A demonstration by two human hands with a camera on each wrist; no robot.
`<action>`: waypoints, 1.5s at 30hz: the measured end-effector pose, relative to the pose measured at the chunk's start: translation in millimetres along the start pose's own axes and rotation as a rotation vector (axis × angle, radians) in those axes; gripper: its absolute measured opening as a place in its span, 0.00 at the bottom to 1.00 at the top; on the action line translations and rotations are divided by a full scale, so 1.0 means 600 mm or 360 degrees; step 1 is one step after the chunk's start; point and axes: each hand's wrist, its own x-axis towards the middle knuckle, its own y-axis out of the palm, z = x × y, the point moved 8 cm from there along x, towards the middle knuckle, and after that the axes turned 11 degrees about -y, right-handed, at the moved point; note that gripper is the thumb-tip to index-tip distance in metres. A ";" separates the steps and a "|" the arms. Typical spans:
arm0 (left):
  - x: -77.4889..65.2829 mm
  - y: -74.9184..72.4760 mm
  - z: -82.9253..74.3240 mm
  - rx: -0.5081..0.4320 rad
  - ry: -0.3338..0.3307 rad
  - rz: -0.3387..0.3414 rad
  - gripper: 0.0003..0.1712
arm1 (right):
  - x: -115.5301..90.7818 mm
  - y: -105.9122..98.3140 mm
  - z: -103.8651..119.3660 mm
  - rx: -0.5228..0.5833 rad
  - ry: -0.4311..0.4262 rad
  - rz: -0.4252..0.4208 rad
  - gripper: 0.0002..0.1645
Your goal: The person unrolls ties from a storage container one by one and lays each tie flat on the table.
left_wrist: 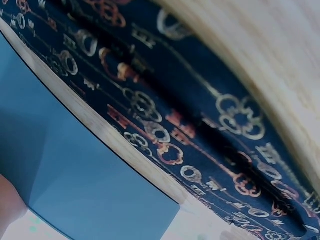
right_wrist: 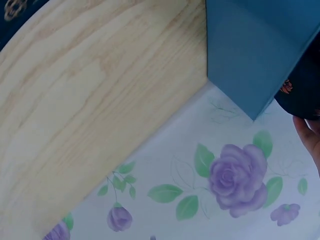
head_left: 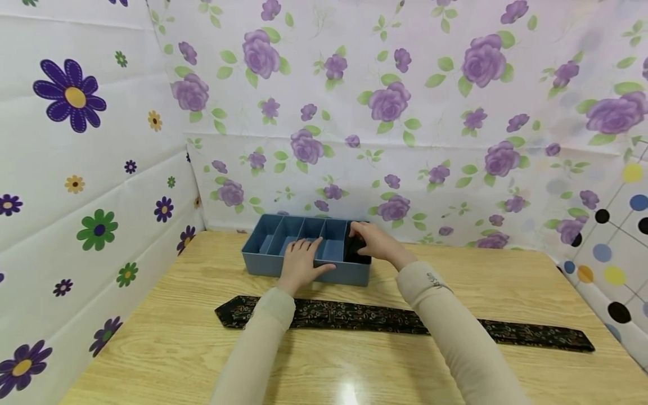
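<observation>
A blue box [head_left: 350,274] with a row of compartments stands near the back of the table. My left hand [head_left: 300,265] rests on its front rim, fingers stretched over the edge and thumb spread to the right. At the rightmost compartment, my right hand [head_left: 378,242] pinches a dark folded cloth [head_left: 352,248] lying inside. The right wrist view shows this dark cloth [right_wrist: 300,97] with an orange motif, fingertips at its edge. In front of the box a black necktie [head_left: 354,316] lies lengthwise; the left wrist view shows key patterns on the necktie [left_wrist: 150,107].
The wooden table [head_left: 167,343] carries the box and necktie. A white wall covering [head_left: 435,146] with purple roses hangs close behind the box. Flower-printed sheeting [head_left: 126,191] lines the left side, and dotted sheeting [head_left: 615,247] the right. Both forearms reach over the necktie.
</observation>
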 end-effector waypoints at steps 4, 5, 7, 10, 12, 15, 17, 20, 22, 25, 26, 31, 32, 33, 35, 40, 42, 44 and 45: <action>0.002 -0.003 -0.001 0.0003 -0.0002 -0.0004 0.50 | -0.007 -0.019 0.005 0.0017 0.0001 -0.0070 0.17; 0.002 -0.004 -0.001 0.0006 0.0000 -0.0008 0.50 | -0.009 -0.023 0.006 0.0021 0.0003 -0.0086 0.17; 0.002 -0.005 0.000 0.0011 0.0005 -0.0025 0.49 | -0.013 -0.029 0.007 0.0032 0.0008 -0.0109 0.18; 0.000 -0.005 0.000 0.0009 0.0005 -0.0031 0.49 | -0.018 -0.034 0.007 0.0061 0.0036 -0.0134 0.18; -0.001 -0.004 -0.001 -0.0008 0.0017 -0.0040 0.49 | -0.021 -0.035 0.006 0.0078 0.0048 -0.0153 0.19; -0.002 -0.001 -0.003 -0.0013 0.0032 -0.0035 0.49 | -0.027 -0.036 0.001 0.0113 0.0077 -0.0194 0.19; -0.003 0.000 -0.003 -0.0015 0.0040 -0.0033 0.49 | -0.029 -0.037 -0.001 0.0130 0.0079 -0.0220 0.19; -0.004 -0.002 -0.004 -0.0032 0.0050 -0.0014 0.49 | -0.034 -0.042 -0.001 0.0147 0.0070 -0.0266 0.19; -0.003 -0.001 -0.004 -0.0032 0.0053 0.0021 0.48 | -0.037 -0.048 0.000 0.0164 0.0066 -0.0296 0.18; 0.000 -0.001 -0.004 -0.0025 0.0063 0.0079 0.49 | -0.041 -0.056 0.004 0.0178 0.0053 -0.0335 0.18; 0.001 0.000 -0.004 -0.0023 0.0065 0.0105 0.49 | -0.043 -0.059 0.004 0.0181 0.0059 -0.0340 0.18; 0.002 0.001 -0.002 -0.0026 0.0103 0.0201 0.50 | -0.050 -0.064 0.004 0.0222 0.0107 -0.0351 0.18; 0.003 0.000 -0.002 -0.0036 0.0117 0.0204 0.50 | -0.053 -0.065 0.003 0.0241 0.0123 -0.0355 0.18; 0.003 0.000 -0.002 -0.0049 0.0126 0.0212 0.50 | -0.055 -0.066 0.002 0.0262 0.0138 -0.0360 0.19; 0.002 -0.001 -0.002 -0.0080 0.0131 0.0229 0.50 | -0.061 -0.069 0.001 0.0311 0.0165 -0.0379 0.19; 0.001 -0.011 -0.006 -0.0144 0.0141 0.0241 0.47 | -0.075 -0.077 -0.001 0.0361 0.0180 -0.0432 0.18; 0.000 -0.016 -0.009 -0.0130 0.0153 0.0240 0.46 | -0.079 -0.081 0.000 0.0359 0.0174 -0.0437 0.17; -0.002 -0.021 -0.011 -0.0102 0.0164 0.0242 0.45 | -0.083 -0.084 0.002 0.0344 0.0166 -0.0435 0.17; -0.002 -0.024 -0.013 -0.0090 0.0169 0.0242 0.44 | -0.085 -0.086 0.003 0.0337 0.0163 -0.0435 0.17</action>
